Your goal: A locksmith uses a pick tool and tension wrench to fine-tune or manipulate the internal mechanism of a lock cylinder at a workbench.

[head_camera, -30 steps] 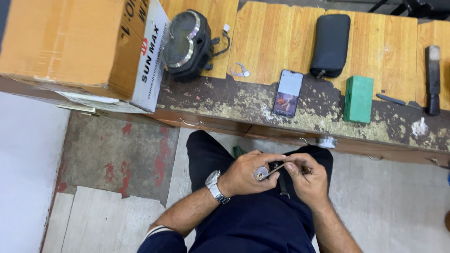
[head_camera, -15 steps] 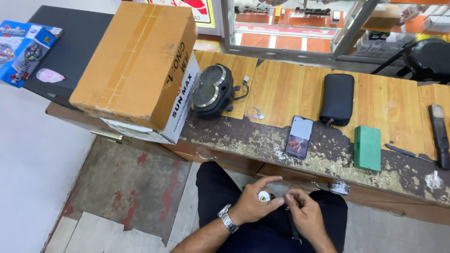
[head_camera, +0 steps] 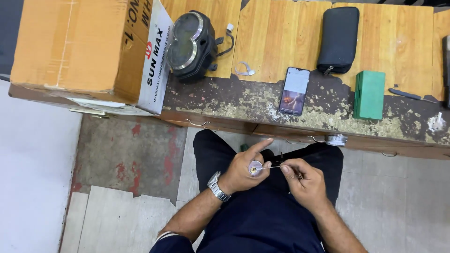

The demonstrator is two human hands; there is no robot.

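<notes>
Over my lap, my left hand grips a small round silvery spool, index finger stretched out. A thin wire runs from the spool to my right hand, which pinches its end between thumb and fingers. Both hands hover just below the front edge of the worn wooden workbench. A metal watch sits on my left wrist.
On the bench: a large cardboard box at the left, a motorcycle gauge cluster, a lit smartphone, a black zip pouch, a green block, a small tool. Drawer handles line the front.
The view has shifted lower and closer to the bench. My hands stay together over my lap; my left index finger has straightened and the wire is drawn out between them.
</notes>
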